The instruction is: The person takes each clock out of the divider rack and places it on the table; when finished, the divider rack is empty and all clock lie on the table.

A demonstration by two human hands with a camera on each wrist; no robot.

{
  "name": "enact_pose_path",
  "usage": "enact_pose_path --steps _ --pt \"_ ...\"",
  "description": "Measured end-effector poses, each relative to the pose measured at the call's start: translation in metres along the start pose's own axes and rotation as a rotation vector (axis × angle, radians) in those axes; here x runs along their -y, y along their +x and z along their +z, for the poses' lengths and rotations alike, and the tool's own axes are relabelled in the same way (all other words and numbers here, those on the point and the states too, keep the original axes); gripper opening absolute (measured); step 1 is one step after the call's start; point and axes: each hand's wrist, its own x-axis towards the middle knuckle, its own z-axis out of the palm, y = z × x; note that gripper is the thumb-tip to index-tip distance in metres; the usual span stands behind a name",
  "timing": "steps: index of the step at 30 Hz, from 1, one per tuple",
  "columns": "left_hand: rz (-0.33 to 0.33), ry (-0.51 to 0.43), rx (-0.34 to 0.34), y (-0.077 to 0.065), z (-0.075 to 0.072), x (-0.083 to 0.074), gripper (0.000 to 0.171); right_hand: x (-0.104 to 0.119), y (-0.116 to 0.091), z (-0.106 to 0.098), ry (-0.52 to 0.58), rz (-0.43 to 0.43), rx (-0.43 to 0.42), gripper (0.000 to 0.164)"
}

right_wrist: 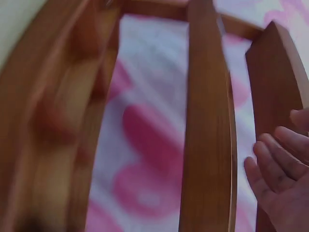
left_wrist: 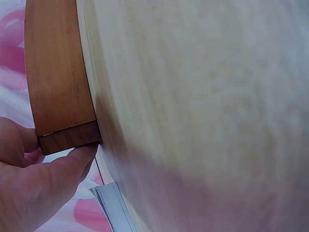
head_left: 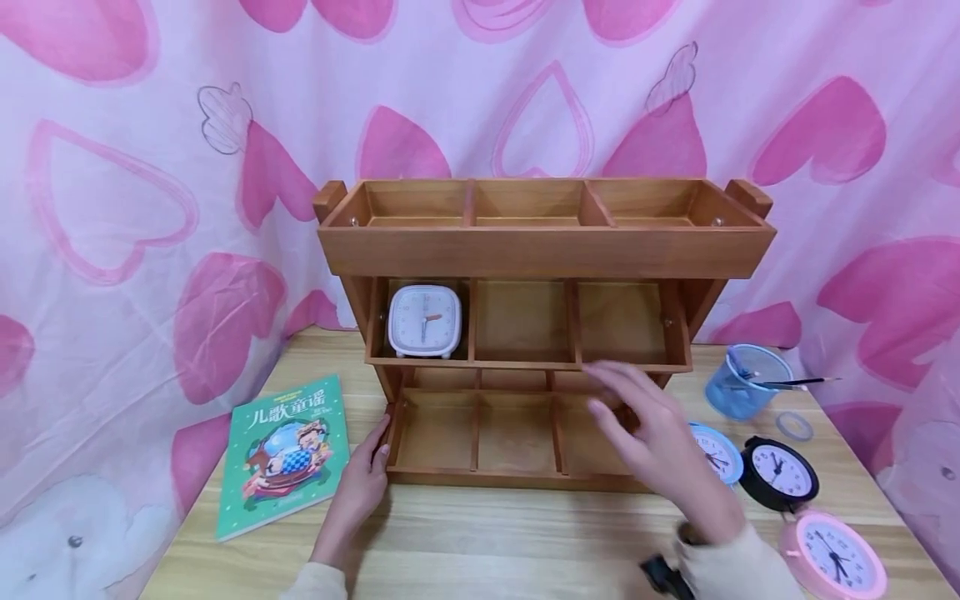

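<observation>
A brown wooden three-tier storage rack [head_left: 547, 252] stands on the table, each tier split into compartments. My left hand [head_left: 362, 483] holds the lower left front corner of the rack; in the left wrist view, its thumb [left_wrist: 72, 166] and fingers pinch that wooden corner [left_wrist: 70, 137]. A white alarm clock [head_left: 424, 321] sits in the left compartment of the middle tier. My right hand [head_left: 652, 429] is raised in front of the rack's right side, fingers loosely extended, nothing in it. In the right wrist view, the right hand's fingers [right_wrist: 273, 166] overlap a wooden board.
Right of the rack are a blue clock [head_left: 716, 454], a black clock [head_left: 778, 473] and a pink clock [head_left: 834, 557]. Behind them stand a blue mesh pen holder [head_left: 735, 396] and a small ring [head_left: 794, 426]. A green book [head_left: 285, 454] lies at left. A pink heart-patterned curtain [head_left: 480, 92] hangs behind.
</observation>
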Motion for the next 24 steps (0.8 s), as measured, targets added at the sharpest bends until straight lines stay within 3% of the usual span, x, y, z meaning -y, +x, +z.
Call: enact_pose_path --steps 6,12,18,24 --pt "-0.007 -0.002 0.002 0.002 0.001 -0.001 0.051 0.014 0.073 0.05 0.152 -0.11 0.035 0.034" --pt "-0.021 -0.013 -0.001 0.002 0.0 -0.003 0.051 0.026 0.122 0.088 0.169 -0.036 0.164 0.041" --pt "-0.016 -0.027 0.001 0.003 0.002 -0.001 0.051 0.029 0.144 0.11 0.106 0.07 0.239 0.045" --pt "-0.02 -0.041 -0.001 0.002 0.003 0.002 0.051 0.034 0.151 0.125 -0.069 0.141 0.287 0.054"
